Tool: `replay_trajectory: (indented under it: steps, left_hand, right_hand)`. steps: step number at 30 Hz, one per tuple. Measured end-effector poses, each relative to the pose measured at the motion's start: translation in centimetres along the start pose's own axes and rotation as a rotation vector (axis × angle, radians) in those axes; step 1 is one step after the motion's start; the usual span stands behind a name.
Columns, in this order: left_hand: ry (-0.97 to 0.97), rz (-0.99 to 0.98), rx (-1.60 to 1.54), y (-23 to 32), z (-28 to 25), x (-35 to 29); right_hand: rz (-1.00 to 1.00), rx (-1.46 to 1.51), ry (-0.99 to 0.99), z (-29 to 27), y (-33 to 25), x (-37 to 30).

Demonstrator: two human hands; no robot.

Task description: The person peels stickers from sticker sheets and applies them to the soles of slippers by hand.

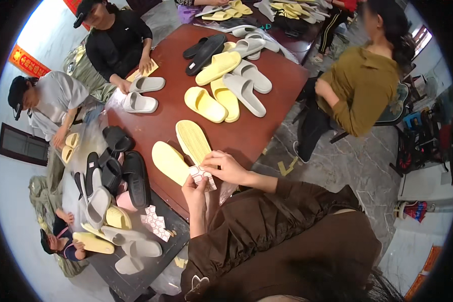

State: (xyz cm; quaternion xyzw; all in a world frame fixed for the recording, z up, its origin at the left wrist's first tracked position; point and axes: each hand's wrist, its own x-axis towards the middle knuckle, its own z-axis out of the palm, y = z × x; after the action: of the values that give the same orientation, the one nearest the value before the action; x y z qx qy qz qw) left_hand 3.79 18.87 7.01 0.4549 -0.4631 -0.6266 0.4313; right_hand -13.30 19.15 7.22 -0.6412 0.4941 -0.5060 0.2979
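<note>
My left hand (194, 197) pinches a small white sticker sheet (201, 174) printed with red rounded outlines. My right hand (226, 168) is closed at the sheet's upper edge, its fingertips pressed together there; any small piece between them is too small to make out. Just beyond my hands, at the table's near edge, lies a pair of yellow slippers. The left slipper (169, 162) lies close to the sheet. Its mate (192, 140) shows a ribbed surface and reaches toward my right fingers.
Several yellow, grey and black slippers (219, 68) are heaped on the brown table (282, 85). More slippers (136, 176) and patterned sheets (155, 222) crowd the left side. Co-workers sit around; one in an olive top (370, 85) is at right, another (118, 45) handles grey slippers.
</note>
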Motion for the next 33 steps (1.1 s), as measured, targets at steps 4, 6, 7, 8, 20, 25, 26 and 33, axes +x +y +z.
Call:
replay_trajectory:
  steps: [4, 6, 7, 8, 20, 25, 26, 33]
  left_hand:
    - [0.051, -0.035, -0.088, 0.2, -1.7, -1.5]
    - [0.064, -0.015, -0.072, -1.1, -2.8, -1.9]
    - [0.062, -0.014, -0.058, -1.4, -3.3, -2.2]
    - [0.049, -0.039, -0.043, -1.4, -4.0, -2.5]
    - [-0.034, -0.121, -0.197, -1.6, -6.2, -2.4]
    - [0.008, -0.109, -0.263, -1.9, -6.3, 0.4]
    - [0.01, -0.12, -0.214, -1.6, -6.3, 1.0]
    - [0.046, 0.062, -0.245, 0.6, -4.8, 0.8]
  right_hand:
    - [0.17, 0.121, -0.059, 1.5, -1.0, -0.3]
    - [0.207, 0.106, -0.124, 2.1, -0.7, -1.0]
    - [0.246, 0.147, -0.143, 2.6, -0.5, -1.3]
    - [0.297, 0.207, -0.159, 2.5, -0.7, -1.3]
    - [0.253, -0.104, 1.034, -39.2, 3.8, 0.6]
    - [0.313, 0.116, 0.924, -31.3, 7.4, -0.2]
    - [0.349, 0.224, 0.912, -27.4, 7.8, 0.0]
    - [0.345, 0.688, 0.102, -2.8, 1.5, 15.2]
